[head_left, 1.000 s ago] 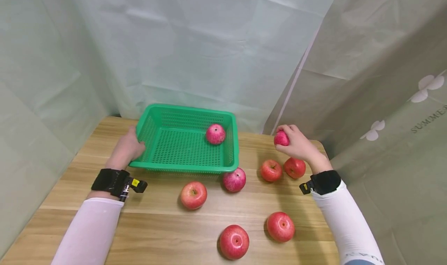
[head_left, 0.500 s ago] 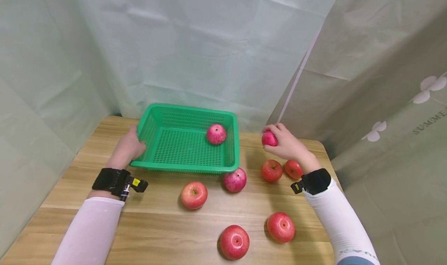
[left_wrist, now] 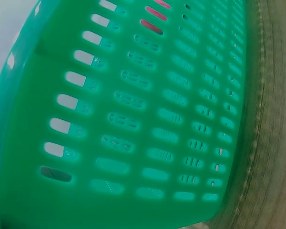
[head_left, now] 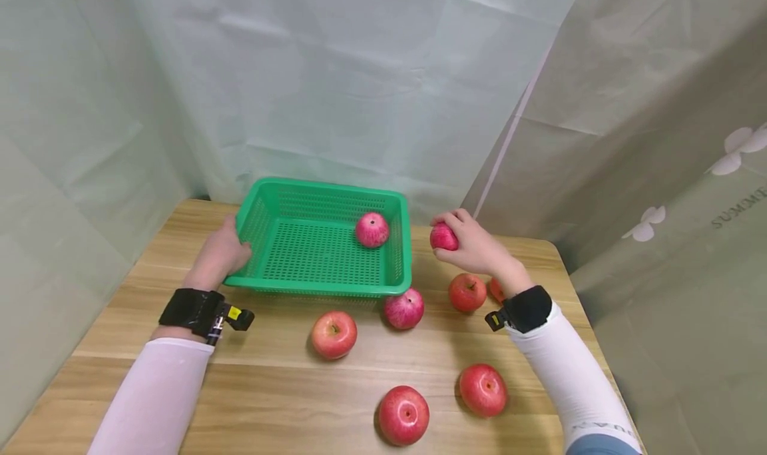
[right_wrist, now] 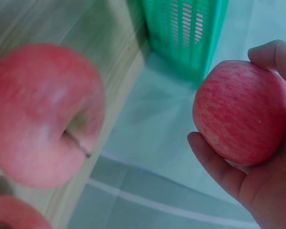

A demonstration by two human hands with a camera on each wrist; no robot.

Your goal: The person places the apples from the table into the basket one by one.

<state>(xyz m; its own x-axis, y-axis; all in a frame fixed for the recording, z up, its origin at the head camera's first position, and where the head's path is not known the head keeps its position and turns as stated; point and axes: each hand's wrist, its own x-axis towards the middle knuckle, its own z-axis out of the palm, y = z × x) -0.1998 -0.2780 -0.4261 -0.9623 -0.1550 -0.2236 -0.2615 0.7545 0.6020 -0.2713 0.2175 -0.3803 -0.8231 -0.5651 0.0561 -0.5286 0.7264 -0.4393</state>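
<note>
My right hand (head_left: pixel 473 245) holds a pinkish-red apple (right_wrist: pixel 243 112) between curled fingers and thumb, just to the right of the green plastic basket (head_left: pixel 317 287). At the basket's left end, my left hand (head_left: pixel 218 255) grips the rim, fingertips hidden behind it. One apple (head_left: pixel 372 230) sits inside the basket near its right wall. The left wrist view is filled by the basket's slotted side (left_wrist: pixel 133 109), with red showing through a few slots. Below my right wrist lie a red apple (head_left: pixel 467 292) and another apple (head_left: pixel 496 290), partly covered by the forearm.
On the wooden table (head_left: pixel 269 388), a dark pink apple (head_left: pixel 404 308) lies at the basket's front right corner. A paler apple (head_left: pixel 333 335) lies in front of the basket. Two more, a left apple (head_left: pixel 404 415) and a right apple (head_left: pixel 483 390), lie nearer. A grey curtain (head_left: pixel 335 95) hangs behind.
My right hand has moved left with its apple, from above the right-hand apples to close beside the basket. The left hand and basket have hardly moved.
</note>
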